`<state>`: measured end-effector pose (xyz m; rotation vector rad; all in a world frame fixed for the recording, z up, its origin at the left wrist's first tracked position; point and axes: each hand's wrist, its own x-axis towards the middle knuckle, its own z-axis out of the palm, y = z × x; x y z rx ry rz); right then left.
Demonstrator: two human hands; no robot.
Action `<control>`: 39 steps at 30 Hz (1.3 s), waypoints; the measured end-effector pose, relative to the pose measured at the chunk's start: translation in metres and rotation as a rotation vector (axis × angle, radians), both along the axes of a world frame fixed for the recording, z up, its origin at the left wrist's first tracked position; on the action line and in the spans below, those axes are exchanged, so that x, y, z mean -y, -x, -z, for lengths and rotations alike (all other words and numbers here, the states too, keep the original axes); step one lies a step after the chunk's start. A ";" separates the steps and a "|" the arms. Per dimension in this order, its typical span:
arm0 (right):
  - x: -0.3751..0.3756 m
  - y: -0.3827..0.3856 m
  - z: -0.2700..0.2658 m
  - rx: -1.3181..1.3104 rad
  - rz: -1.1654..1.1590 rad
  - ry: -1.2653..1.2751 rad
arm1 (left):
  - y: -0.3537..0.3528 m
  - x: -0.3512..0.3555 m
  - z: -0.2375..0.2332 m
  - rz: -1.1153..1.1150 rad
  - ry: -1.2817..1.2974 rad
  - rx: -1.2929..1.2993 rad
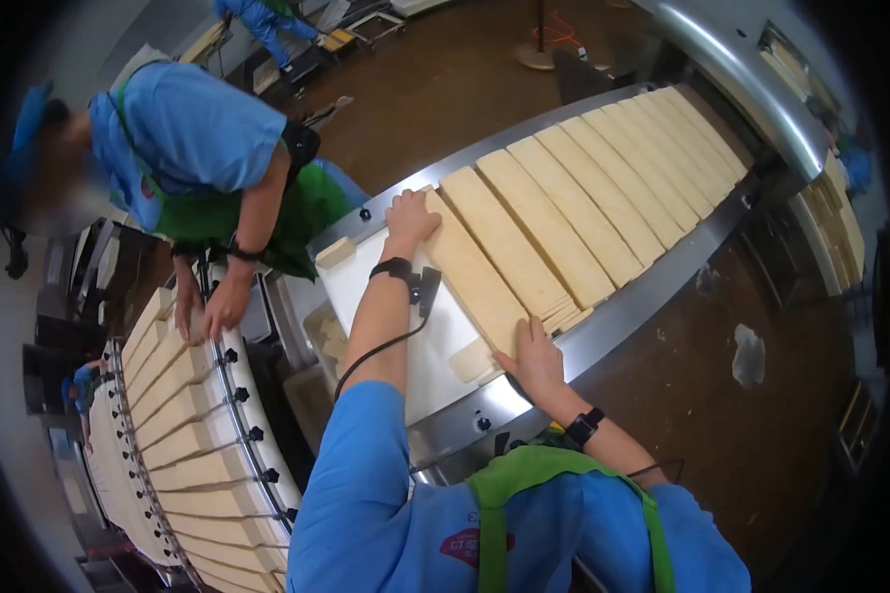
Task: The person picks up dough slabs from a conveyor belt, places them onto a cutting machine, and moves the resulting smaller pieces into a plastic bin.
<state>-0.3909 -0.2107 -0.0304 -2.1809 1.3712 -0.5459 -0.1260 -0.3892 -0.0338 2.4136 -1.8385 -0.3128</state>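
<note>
Long flat strips of pale dough (549, 222) lie side by side across a metal-edged conveyor. My left hand (411, 219) is closed on the far end of the nearest strip (470, 272). At that strip's near end, my right hand (536, 366) grips the edge, thumb on one side and fingers on the other. A small dough piece (474, 362) lies on the white belt (435, 341) beside my right hand, and another small piece (336, 253) rests by the belt's far left corner. Both wrists wear black bands.
At the left, a co-worker (198, 128) leans over a second conveyor with more dough strips (183, 425), both hands on it. A bin (323, 336) with dough scraps stands between the conveyors. A large metal cylinder (747, 84) spans the far right end. Another person (267, 30) is in the background.
</note>
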 end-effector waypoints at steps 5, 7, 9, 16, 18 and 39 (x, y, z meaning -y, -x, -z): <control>0.008 -0.005 0.000 -0.036 -0.202 0.041 | -0.047 -0.057 -0.013 -0.231 -0.078 0.095; 0.016 -0.009 -0.001 0.016 -0.299 0.056 | -0.078 -0.112 -0.013 -0.360 -0.009 0.093; 0.026 -0.018 0.003 0.025 -0.329 0.014 | -0.101 -0.174 -0.011 -0.357 0.092 -0.029; 0.026 -0.084 0.003 -0.040 -0.444 -0.003 | -0.091 -0.328 0.032 -0.710 0.963 -0.998; -0.004 -0.108 -0.016 0.019 -0.558 0.044 | -0.093 -0.387 0.013 -0.846 1.083 -0.851; -0.384 -0.185 -0.111 -0.238 -1.163 -1.668 | -0.088 -0.898 -0.054 -0.963 0.004 0.098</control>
